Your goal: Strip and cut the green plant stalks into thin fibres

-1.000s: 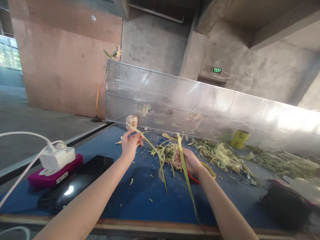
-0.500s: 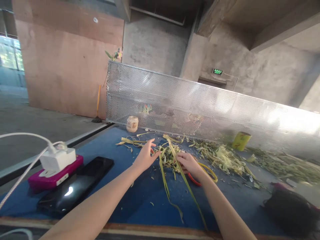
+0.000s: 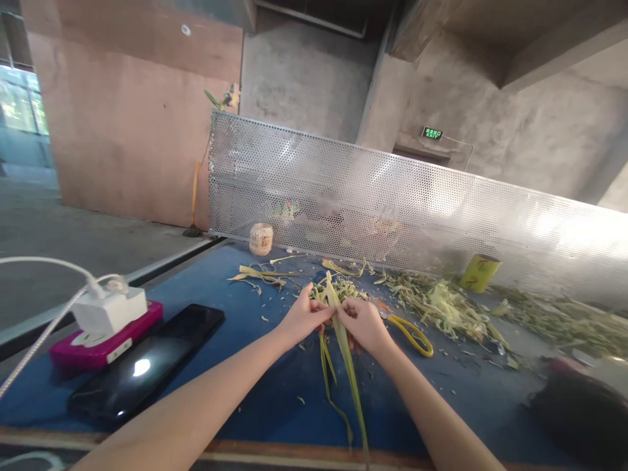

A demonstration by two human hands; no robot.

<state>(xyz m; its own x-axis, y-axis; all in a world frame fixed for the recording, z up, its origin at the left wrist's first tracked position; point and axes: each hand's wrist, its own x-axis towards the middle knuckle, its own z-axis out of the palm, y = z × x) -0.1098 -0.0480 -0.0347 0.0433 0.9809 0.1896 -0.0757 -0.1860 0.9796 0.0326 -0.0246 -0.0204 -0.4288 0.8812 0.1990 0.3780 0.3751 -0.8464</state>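
My left hand (image 3: pixel 305 318) and my right hand (image 3: pixel 362 323) meet over the blue table top (image 3: pixel 275 392), both pinched on the top of a long green leaf strip (image 3: pixel 347 366) that hangs toward the near edge. A second thinner strip (image 3: pixel 328 376) trails beside it. Just behind my hands lies a heap of green leaf scraps (image 3: pixel 338 291). Scissors with yellow and red handles (image 3: pixel 409 332) lie right of my right hand.
A black phone (image 3: pixel 147 366) and a pink power bank with a white charger (image 3: pixel 105 324) sit at the left. A perforated metal screen (image 3: pixel 392 209) stands behind. More leaf scraps (image 3: pixel 441 304), a small roll (image 3: pixel 260 239), a yellow cup (image 3: pixel 479 273) and a dark bag (image 3: pixel 581 412).
My left hand let go of a strip it held up at the far left and came in to the right hand. Both now pinch the same strip.
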